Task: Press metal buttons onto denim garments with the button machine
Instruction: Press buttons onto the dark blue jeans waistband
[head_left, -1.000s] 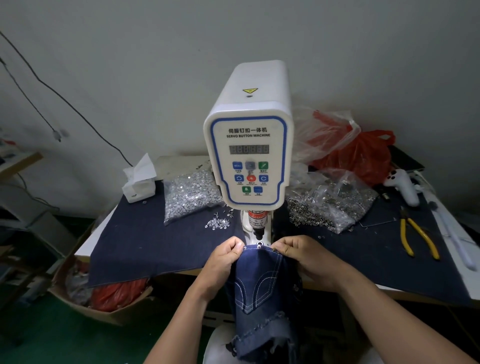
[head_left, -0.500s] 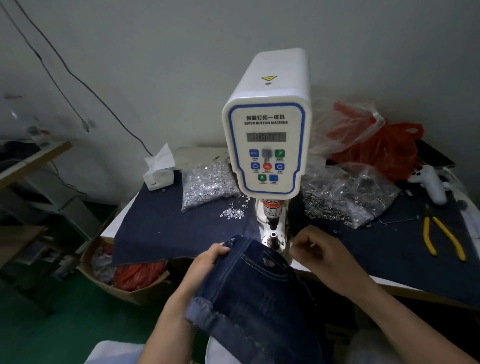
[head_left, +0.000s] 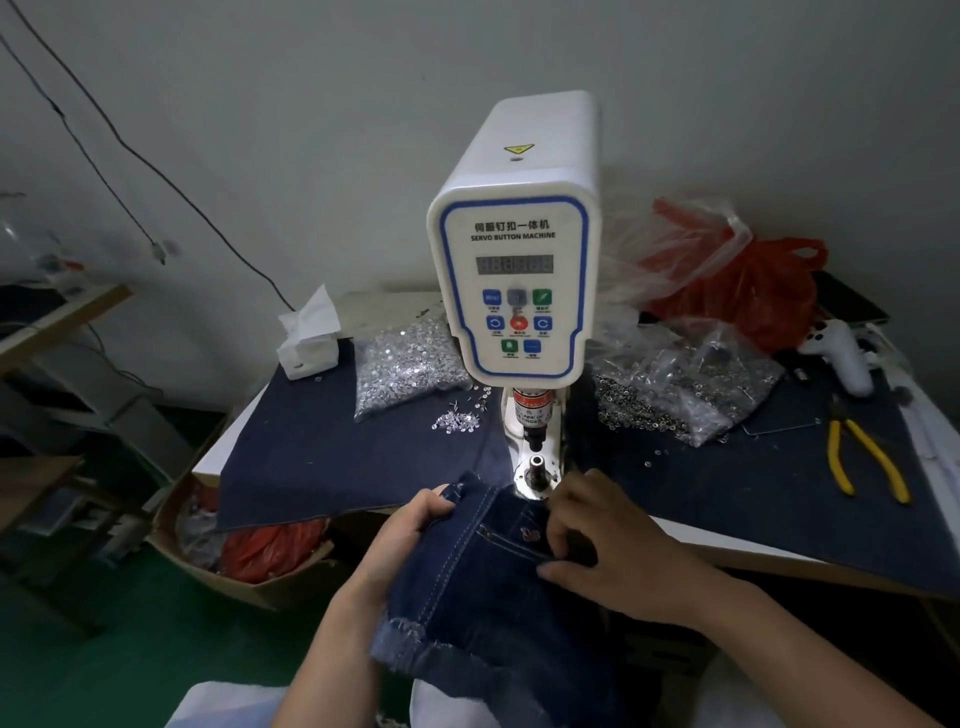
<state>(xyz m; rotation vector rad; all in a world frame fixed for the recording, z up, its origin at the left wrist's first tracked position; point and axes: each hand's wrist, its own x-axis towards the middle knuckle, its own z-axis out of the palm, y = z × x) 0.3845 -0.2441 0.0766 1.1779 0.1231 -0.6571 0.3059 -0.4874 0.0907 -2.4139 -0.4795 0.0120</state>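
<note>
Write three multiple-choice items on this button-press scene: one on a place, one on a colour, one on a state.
1. Where do the pliers lie?
A. right of the button machine
B. left of it
C. on top of it

2. What colour are the plier handles?
A. red
B. yellow
C. green

3. What is the left hand doing?
A. pressing a panel key
B. hanging idle
C. gripping the denim garment

Key: 1 A, they rest on the dark cloth at the table's right end. 2 B, both handles are yellow. 3 C, its fingers curl round the garment's upper left edge.
</note>
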